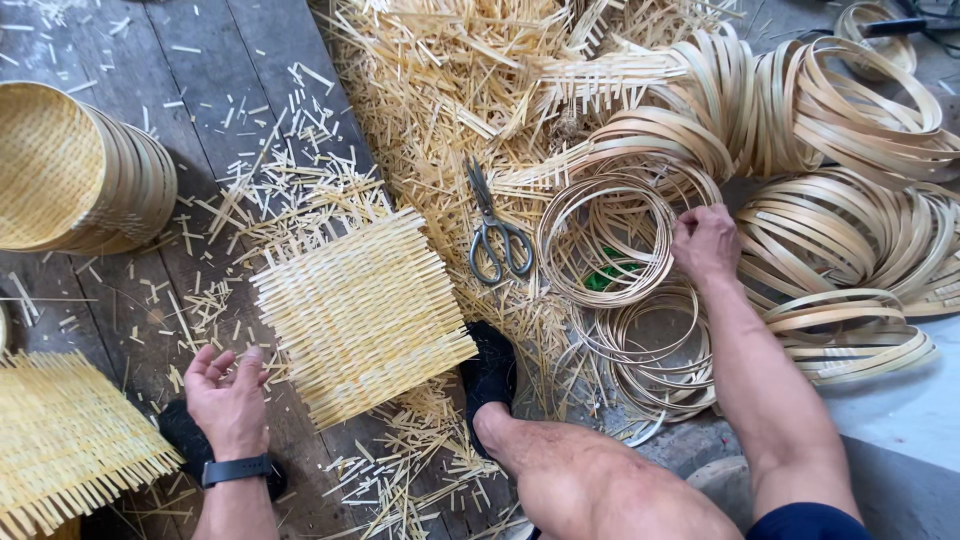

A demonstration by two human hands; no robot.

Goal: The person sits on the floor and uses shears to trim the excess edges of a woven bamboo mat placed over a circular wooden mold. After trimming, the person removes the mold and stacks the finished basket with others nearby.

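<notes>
My left hand [228, 400] hovers palm up, fingers apart, just left of a square woven bamboo mat [362, 312] lying on the wooden floor; it holds nothing. My right hand [705, 243] reaches out to a pile of thin round bamboo hoops [607, 240] and its fingers rest on the rim of the topmost hoops. Whether it grips one I cannot tell. Grey scissors [494, 232] lie between the mat and the hoops. My bare leg and a dark shoe [490, 375] sit below the mat's right corner.
A stack of finished woven baskets [80, 175] lies at the left. Another woven mat [65, 440] is at bottom left. Wide bamboo rings [850, 120] pile up at the right. Loose bamboo offcuts [440, 80] cover the floor.
</notes>
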